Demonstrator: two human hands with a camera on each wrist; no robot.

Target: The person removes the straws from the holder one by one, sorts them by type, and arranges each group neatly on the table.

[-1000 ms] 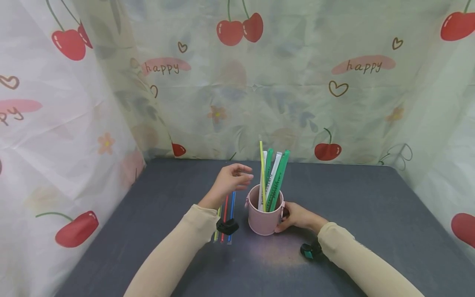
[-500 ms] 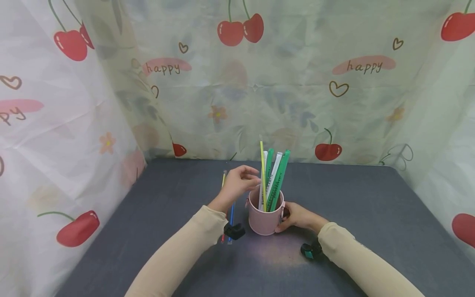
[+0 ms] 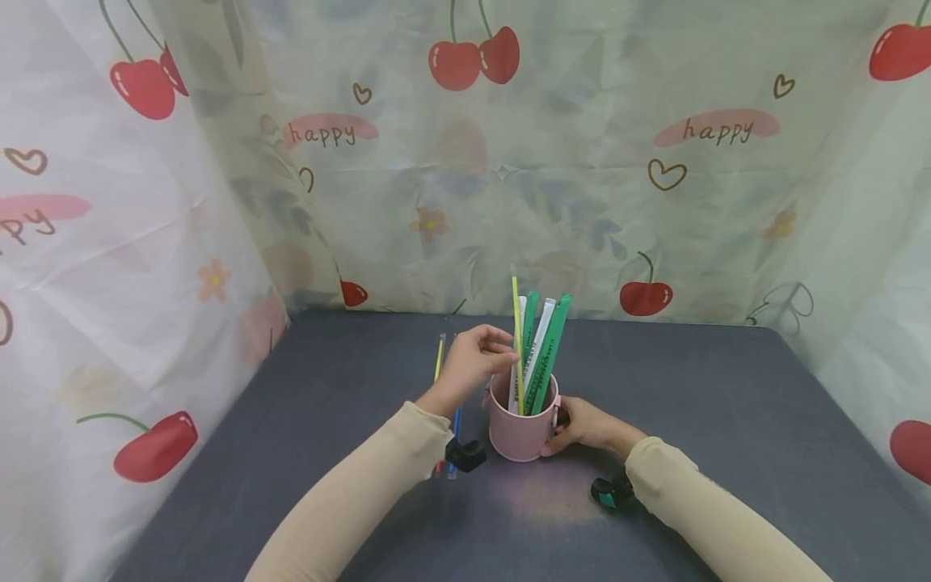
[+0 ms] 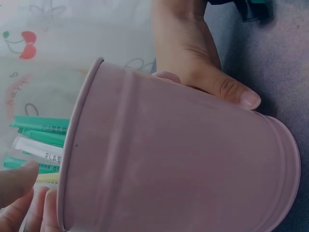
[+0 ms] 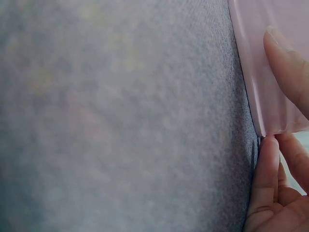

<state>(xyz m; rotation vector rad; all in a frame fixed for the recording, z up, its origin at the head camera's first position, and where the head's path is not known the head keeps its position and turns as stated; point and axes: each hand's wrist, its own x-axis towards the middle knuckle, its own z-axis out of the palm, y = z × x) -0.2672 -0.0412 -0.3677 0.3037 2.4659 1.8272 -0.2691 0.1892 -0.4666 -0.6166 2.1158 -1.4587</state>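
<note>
Left hand (image 3: 474, 357) has moved rightward, beside 1 yellow straw (image 3: 517, 315).

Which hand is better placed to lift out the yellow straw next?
The left hand, probably: its thumb is right at the yellow straw standing in the pink bucket, while the right hand is occupied, gripping the bucket's side.

The pink bucket (image 3: 518, 436) hides the wrapped straws' (image 3: 550, 352) lower ends. The left sleeve (image 3: 364, 489) covers part of the loose straws (image 3: 440, 356) at nine o'clock. The left wrist view crops the left hand's fingers (image 4: 36, 210) at eight o'clock; the right wrist view blurs the counter (image 5: 120, 121) and crops the pink bucket at two o'clock.
</note>
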